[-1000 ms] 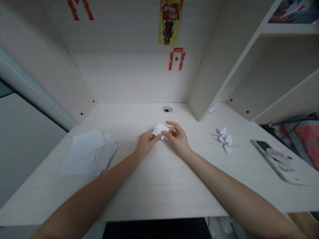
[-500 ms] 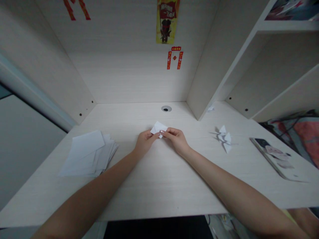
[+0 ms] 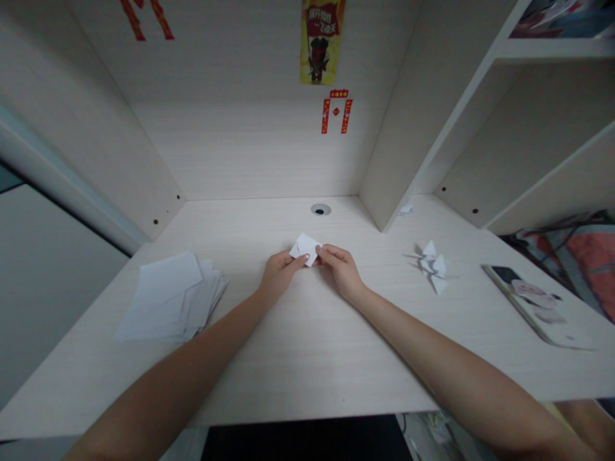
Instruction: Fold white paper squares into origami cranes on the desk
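Observation:
A small folded piece of white paper (image 3: 304,247) is held just above the pale wooden desk (image 3: 298,339), near its middle. My left hand (image 3: 277,275) pinches its lower left edge with fingers closed. My right hand (image 3: 340,267) pinches its right side, fingers curled together. Both forearms reach in from the bottom of the view. The underside of the paper is hidden by my fingertips.
A stack of white sheets (image 3: 170,298) lies at the left. Folded white paper cranes (image 3: 431,262) sit at the right, with a tablet or book (image 3: 533,304) beyond them. A cable hole (image 3: 320,209) is at the back. A shelf divider (image 3: 403,141) rises at the right.
My right hand's fingers, raised a second ago, have closed onto the paper. Both hands and the folded piece shifted slightly away from me.

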A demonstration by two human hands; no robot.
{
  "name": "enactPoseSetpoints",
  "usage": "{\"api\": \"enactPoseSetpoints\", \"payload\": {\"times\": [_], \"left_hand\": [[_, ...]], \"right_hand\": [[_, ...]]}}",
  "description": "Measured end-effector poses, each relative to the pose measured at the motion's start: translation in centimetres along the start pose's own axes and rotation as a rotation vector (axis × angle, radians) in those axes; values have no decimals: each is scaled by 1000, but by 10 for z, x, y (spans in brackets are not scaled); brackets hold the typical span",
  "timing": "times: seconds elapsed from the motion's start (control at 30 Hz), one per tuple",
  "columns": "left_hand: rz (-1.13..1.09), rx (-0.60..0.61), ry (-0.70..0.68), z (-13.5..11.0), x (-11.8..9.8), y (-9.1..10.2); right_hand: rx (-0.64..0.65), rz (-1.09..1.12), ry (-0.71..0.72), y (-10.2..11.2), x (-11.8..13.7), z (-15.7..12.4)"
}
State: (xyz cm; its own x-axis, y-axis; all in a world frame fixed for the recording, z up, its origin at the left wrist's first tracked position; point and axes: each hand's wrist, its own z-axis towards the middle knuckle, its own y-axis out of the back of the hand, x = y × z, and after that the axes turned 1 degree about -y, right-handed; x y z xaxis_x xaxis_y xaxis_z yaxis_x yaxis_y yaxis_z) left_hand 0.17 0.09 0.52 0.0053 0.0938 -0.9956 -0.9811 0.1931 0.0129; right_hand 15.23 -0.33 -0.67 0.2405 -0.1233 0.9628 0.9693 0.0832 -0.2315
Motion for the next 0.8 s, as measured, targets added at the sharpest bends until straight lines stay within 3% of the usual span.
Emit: {"api": "enactPoseSetpoints", "payload": {"times": [0.2,0.47,0.8], "left_hand": [[-2,14,4,2,4,1],[19,4,-2,3,4,3],[30,5,5,2,5,1]], "right_hand": [[-15,-35,34,0,4,0],[-179,-72,28,2,2,3],[-85,-44,80,2,5,2]]}}
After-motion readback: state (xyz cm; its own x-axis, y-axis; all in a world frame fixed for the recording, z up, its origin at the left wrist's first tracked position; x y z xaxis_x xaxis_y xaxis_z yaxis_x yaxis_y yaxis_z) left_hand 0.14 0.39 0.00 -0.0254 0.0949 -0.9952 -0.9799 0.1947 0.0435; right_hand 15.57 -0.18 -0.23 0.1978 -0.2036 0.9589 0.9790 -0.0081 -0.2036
